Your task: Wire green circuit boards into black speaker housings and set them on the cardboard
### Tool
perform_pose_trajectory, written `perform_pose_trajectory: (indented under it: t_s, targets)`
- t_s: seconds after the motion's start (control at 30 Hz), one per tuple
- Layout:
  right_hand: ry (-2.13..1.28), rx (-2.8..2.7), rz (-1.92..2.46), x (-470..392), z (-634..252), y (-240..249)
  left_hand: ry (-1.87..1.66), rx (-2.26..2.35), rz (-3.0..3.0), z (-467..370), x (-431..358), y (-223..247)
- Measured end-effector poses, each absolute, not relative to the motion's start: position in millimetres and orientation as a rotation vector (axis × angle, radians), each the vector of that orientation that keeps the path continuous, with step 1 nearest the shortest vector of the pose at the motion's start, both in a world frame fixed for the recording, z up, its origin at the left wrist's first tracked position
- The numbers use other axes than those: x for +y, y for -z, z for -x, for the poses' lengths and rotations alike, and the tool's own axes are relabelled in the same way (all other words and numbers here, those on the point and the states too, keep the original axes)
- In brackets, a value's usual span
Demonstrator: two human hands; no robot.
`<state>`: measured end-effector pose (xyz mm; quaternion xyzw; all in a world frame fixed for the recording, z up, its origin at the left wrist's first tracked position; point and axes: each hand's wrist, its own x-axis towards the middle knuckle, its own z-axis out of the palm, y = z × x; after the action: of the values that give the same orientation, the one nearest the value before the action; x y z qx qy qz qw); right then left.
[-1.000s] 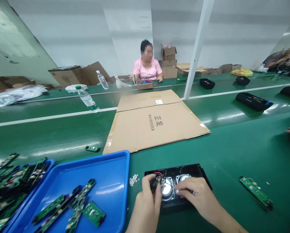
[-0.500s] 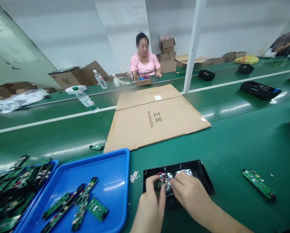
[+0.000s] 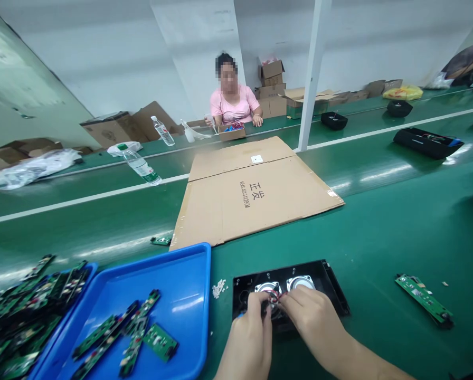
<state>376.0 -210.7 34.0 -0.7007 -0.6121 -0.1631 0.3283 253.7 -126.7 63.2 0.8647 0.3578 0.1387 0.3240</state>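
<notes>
A black speaker housing (image 3: 323, 277) lies in front of me, with two round silver-framed speakers (image 3: 300, 282) set in it. Over the nearer-left speaker, the fingertips of my left hand (image 3: 250, 332) are closed on thin red and black wires (image 3: 274, 296). My right hand (image 3: 319, 319) pinches at the same wires from the other side, its fingertips almost meeting the left ones. My fingers hide the wire ends and whatever they join. A bit of blue shows beside my left hand, too small to name.
At left, a blue tray (image 3: 207, 316) holds several green circuit boards (image 3: 160, 340), beside a heaped second tray. Small white bits (image 3: 218, 288) lie near the housing. Another circuit board (image 3: 424, 301) is at right. Flattened cardboard (image 3: 236, 211) lies ahead; a person (image 3: 234, 105) sits opposite.
My left hand has tipped over, and the small circuit board seen in its fingers is out of sight. Red wires now show between my fingertips, and more of the left speaker is uncovered.
</notes>
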Motion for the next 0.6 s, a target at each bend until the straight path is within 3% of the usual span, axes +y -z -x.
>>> perform_pose_trajectory:
  t_s: [0.17,0.37,0.6]
  targets:
    - [0.342,-1.462,1.814,-215.2,-384.3,-43.0,-0.361,0.793,-2.234,-249.1,-119.5,-66.1]
    - [-0.16,-1.568,1.734,-216.4,-387.4,-49.9,-0.329,0.728,-2.215,-245.5,-120.3,-54.3]
    - [-0.131,-1.633,1.833,-221.4,-396.3,-49.1,-0.382,0.901,-2.119,-251.9,-126.1,-62.9]
